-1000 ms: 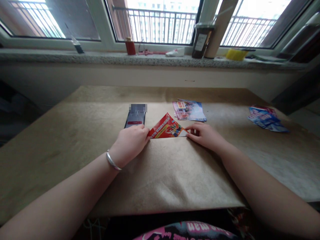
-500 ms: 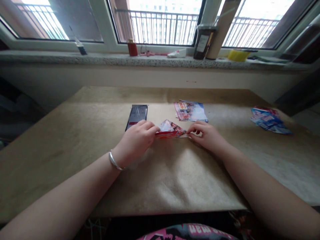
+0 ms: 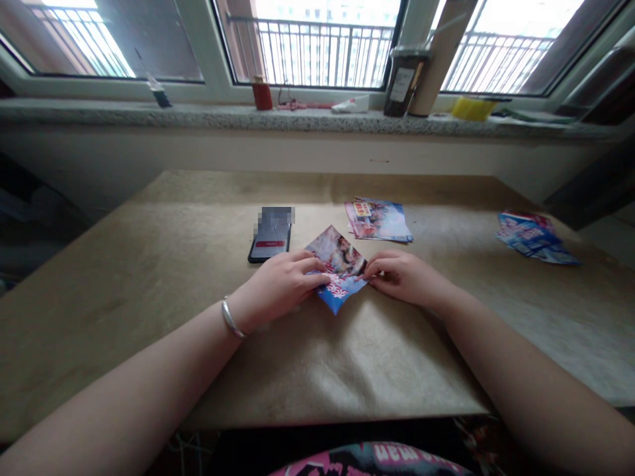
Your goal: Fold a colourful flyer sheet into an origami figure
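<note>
Left grip (image 3: 278, 287) flat, fingers extended; right grip (image 3: 404, 277) pinching; forearms converging

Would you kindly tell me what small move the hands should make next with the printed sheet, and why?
Probably press the sheet flat: it lies as a diamond on the table, the left hand resting on its left corner, the right hand holding its right corner.

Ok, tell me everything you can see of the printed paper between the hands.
The printed paper is a glossy-looking sheet, sitting as a diamond with one corner toward the person and one away. Its face is mostly blue with a picture and pink lettering, too blurred to read. It lies on the brown table cover. Fingers of the left hand lie across its left corner; the right hand pinches its right corner.
</note>
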The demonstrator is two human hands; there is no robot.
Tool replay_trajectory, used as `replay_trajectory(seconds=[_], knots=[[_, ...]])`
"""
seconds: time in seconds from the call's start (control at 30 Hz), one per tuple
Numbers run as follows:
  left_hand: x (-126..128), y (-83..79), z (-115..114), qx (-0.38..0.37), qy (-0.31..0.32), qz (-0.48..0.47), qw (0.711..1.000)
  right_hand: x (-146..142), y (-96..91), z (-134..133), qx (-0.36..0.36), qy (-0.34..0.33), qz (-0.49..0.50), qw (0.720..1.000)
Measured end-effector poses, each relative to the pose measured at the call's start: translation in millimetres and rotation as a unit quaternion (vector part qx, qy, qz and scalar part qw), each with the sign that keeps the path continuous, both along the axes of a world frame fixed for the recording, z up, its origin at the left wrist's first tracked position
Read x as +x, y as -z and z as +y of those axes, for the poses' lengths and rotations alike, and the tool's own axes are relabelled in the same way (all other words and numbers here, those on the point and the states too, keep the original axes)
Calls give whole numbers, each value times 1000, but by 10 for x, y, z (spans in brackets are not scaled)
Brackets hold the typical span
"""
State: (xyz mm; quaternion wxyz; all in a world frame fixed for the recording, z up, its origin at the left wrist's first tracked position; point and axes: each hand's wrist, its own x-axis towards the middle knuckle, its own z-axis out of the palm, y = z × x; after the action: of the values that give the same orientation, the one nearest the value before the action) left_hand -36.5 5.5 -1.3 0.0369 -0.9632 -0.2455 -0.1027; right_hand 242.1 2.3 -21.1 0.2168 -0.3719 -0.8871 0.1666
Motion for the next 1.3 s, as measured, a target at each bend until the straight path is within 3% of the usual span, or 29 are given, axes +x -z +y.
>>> replay_trajectory(seconds=[0.57,1.3], knots=[[-13,21,-5,-39,-9,24,999,-175,-52,-155,100,-43,-125,986],[35,-21,-62,-9,-50,39,998,-251,-65,-179,58,48,-100,992]])
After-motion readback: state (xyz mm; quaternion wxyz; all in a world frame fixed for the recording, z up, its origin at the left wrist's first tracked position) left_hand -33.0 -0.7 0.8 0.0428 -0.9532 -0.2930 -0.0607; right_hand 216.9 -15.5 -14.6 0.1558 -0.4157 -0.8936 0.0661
